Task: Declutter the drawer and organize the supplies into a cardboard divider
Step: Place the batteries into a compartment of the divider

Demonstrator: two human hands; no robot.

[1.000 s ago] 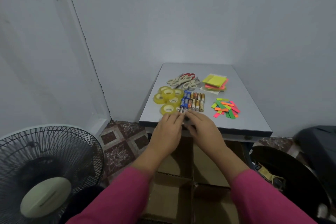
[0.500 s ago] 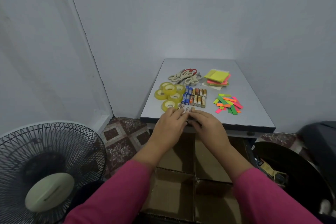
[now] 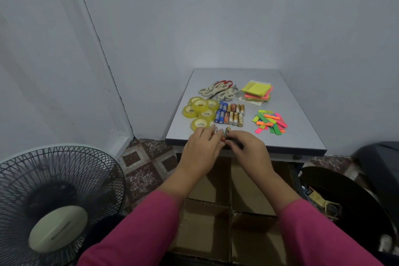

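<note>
On the grey table (image 3: 302, 127) lie rolls of clear tape (image 3: 199, 112), rows of batteries (image 3: 231, 114), scissors (image 3: 218, 90), sticky notes (image 3: 257, 90) and neon paper strips (image 3: 271, 122). My left hand (image 3: 203, 149) and my right hand (image 3: 248, 149) meet at the table's front edge over a few loose batteries (image 3: 221, 133), fingertips pinching them together. The palms hide most of these batteries. Below the table sits the cardboard divider (image 3: 207, 227) with open compartments.
A standing fan (image 3: 54, 207) fills the lower left. A round black container (image 3: 349, 205) with odds and ends sits at the lower right, and a dark object (image 3: 380, 162) stands behind it. Walls close in behind and to the left of the table.
Both hands stay at the table's front edge, fingers shifting slightly over the loose batteries. The camera view has tilted a little, so the table appears higher in frame.
</note>
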